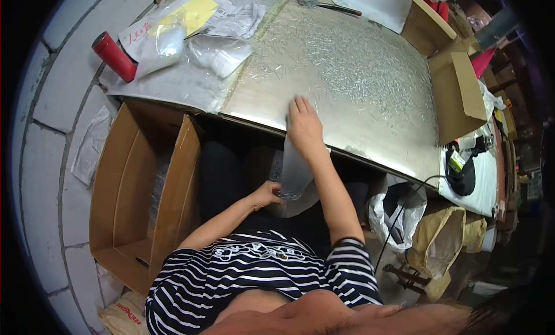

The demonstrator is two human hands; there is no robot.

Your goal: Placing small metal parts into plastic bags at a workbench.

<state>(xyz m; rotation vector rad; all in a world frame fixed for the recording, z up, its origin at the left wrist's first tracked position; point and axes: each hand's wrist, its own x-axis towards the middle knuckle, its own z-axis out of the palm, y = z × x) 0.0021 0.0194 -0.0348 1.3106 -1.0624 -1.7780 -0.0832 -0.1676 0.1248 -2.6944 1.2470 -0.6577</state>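
My right hand [304,126] reaches over the front edge of the metal-topped table [260,106], fingers stretched out on its surface. Below that edge, over my lap, hangs a translucent plastic bag [298,179]. My left hand [267,195] is closed at the bag's left side, seemingly pinching it. Small shiny metal pins [290,195] show beside its fingertips; whether they lie inside the bag or in the fingers is hard to tell. A wide spread of similar thin pins [370,69] covers the tabletop beyond my right hand.
An open cardboard box [118,208] stands left of my legs. Papers, plastic wrap [217,54] and a red flask [114,57] lie at the far left. Cardboard pieces [457,98] wall the table's right side. A white bag [399,219] and a dark cable [399,216] hang at right.
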